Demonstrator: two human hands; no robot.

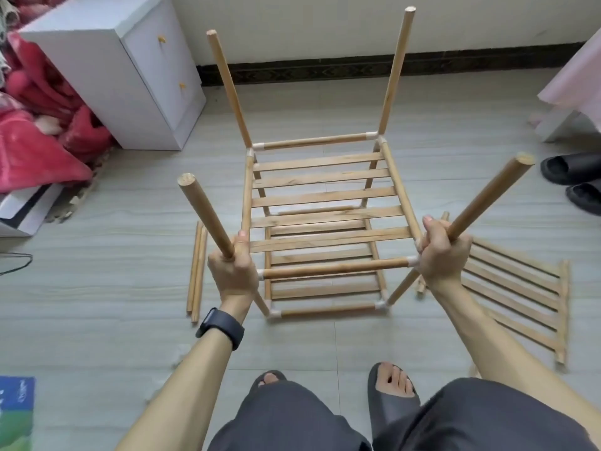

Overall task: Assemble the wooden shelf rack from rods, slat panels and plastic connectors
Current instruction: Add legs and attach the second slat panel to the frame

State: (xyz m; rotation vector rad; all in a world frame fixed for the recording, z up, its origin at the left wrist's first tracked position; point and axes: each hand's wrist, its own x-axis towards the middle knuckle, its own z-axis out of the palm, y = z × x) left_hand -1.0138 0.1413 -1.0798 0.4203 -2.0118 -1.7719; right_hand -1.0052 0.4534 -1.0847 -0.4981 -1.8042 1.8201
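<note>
Our left hand (pixel 232 275) and right hand (pixel 444 252) clamp fingers round near uprights of the rack (pixel 325 198) — it stands on open floor (pixel 97 288), loose rods (pixel 196 271) left, spare slat panel (pixel 564 304) right.

Both arms stretch forward — left hand (pixel 232 266) fisted round left rod (pixel 205 219), right hand (pixel 444 252) round right rod (pixel 487 196).

Spare slat panel (pixel 520 288) part-hidden behind right arm (pixel 471 320); slippers (pixel 566 169) cut by edge.
</note>
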